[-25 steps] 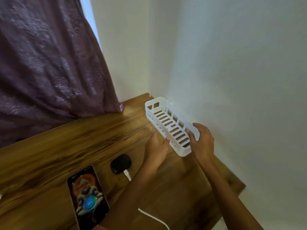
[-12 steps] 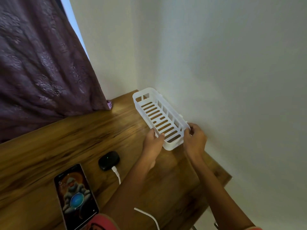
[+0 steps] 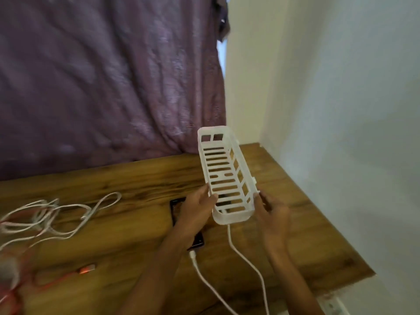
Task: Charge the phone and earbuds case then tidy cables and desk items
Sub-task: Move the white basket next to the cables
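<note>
Basket (image 3: 223, 176) was held clear of the desk (image 3: 136, 178), far end tilted up. My left hand (image 3: 197, 209) gripped its left wall and my right hand (image 3: 270, 214) pinched the near right corner. I judged the two-sided hold was for steering it level to a new spot. Phone (image 3: 197, 243) lay under my left wrist, mostly hidden, with a white cable (image 3: 200, 269) at its near end, so probably charging. Earbuds case: behind the basket, could not confirm. Loose cables (image 3: 56, 214) lay tangled far left, likely bound for the basket.
</note>
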The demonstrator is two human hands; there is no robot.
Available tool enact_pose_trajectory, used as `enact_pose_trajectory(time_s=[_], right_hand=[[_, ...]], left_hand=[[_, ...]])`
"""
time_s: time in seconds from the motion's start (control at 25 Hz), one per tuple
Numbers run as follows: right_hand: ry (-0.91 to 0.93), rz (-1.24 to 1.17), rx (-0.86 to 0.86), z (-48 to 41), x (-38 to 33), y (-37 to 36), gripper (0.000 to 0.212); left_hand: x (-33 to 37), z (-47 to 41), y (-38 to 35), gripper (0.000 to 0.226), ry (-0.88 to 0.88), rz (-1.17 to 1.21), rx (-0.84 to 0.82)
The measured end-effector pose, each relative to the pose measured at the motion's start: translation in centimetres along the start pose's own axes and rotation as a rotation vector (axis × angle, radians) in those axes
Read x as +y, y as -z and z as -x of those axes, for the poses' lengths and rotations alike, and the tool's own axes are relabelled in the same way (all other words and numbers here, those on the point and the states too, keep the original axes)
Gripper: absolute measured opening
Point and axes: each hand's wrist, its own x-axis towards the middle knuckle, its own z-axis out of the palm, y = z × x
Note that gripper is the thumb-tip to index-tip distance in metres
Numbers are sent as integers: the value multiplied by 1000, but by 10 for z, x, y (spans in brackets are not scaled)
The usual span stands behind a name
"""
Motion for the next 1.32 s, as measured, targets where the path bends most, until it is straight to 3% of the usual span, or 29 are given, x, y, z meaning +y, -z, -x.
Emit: enact_pose_trajectory(time_s=[0.24, 0.44, 0.84, 1.32], right_hand=[[59, 28, -59, 103, -19, -67, 25], [-19, 56, -55, 188, -17, -102, 29], [-49, 195, -67, 228, -4, -117, 27], [-51, 260, -146, 226, 5, -119, 31]], left_hand=[[-30, 86, 100, 33, 17, -7, 97], [-76, 140, 158, 34, 105, -26, 55], [-98, 169, 170, 42, 198, -117, 50], [-137, 153, 162, 38, 132, -100, 137]])
